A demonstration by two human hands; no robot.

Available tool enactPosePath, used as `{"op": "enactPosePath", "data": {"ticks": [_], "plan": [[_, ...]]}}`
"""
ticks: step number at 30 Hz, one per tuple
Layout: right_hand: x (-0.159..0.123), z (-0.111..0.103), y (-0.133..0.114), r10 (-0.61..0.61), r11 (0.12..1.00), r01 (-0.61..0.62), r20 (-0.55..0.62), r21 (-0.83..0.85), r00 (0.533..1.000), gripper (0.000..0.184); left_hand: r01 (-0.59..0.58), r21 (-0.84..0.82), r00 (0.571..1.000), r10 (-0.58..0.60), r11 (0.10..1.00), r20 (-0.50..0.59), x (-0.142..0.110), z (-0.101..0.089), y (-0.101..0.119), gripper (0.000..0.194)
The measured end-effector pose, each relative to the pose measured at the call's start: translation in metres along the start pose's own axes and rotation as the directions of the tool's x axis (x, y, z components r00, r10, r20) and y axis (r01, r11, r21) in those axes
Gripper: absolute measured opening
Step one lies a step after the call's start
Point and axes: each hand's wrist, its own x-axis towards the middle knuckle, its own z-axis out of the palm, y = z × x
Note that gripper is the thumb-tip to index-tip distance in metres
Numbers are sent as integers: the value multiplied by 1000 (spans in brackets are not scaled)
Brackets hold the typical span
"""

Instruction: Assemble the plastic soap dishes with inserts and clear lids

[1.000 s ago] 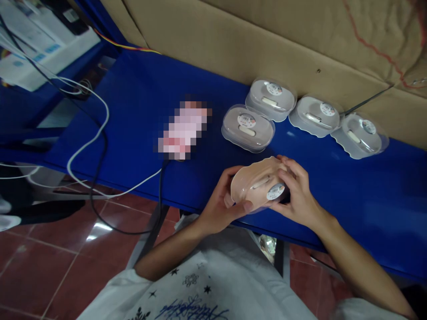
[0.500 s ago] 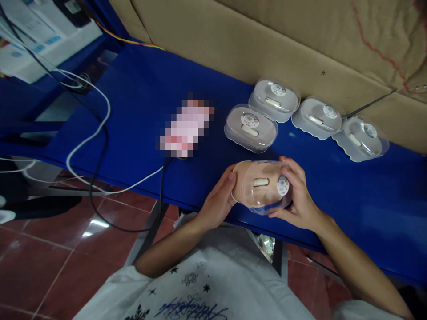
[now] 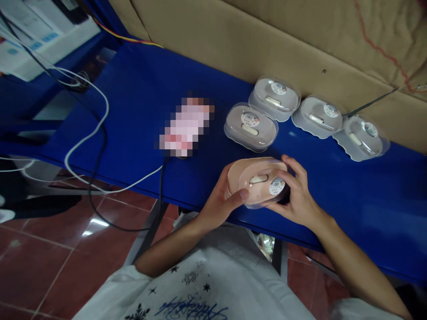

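Observation:
Over the front part of the blue table I hold a peach-coloured soap box [image 3: 260,191] with a clear lid, a pale handle on top and a round barcode sticker. My left hand [image 3: 222,200] grips its left end, the thumb lying over the near rim. Curled round the right end is my right hand [image 3: 298,195], fingers on the clear lid beside the sticker. The lid sits over the peach base, slightly to the right; whether it is seated cannot be seen. Behind it stands a pale grey soap box [image 3: 251,138] of the same shape.
Further grey lidded boxes stand at the back, including one box [image 3: 283,106] by the cardboard wall [image 3: 233,40]. A blurred-out phone-like object [image 3: 185,126] lies left on the blue table [image 3: 133,89]. White cable [image 3: 107,106] and black cable [image 3: 94,173] hang over the left edge.
The clear lid has come over the peach base, where before it stuck out to the right and tilted. My left thumb has moved onto the near rim.

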Motion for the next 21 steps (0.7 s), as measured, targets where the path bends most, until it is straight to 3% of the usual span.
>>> {"op": "enactPosePath", "data": {"ticks": [7, 15, 21], "plan": [[1, 0, -2, -37, 998, 36, -14, -57, 999, 83, 5, 6, 999, -5, 1000, 48, 0, 5, 14, 79], [-2, 5, -2, -64, 995, 54, -122, -86, 990, 78, 25, 46, 999, -26, 999, 32, -2, 6, 21, 74], [0, 2, 0, -87, 992, 77, -93, -102, 992, 81, 20, 60, 999, -22, 998, 34, -3, 5, 18, 71]]}}
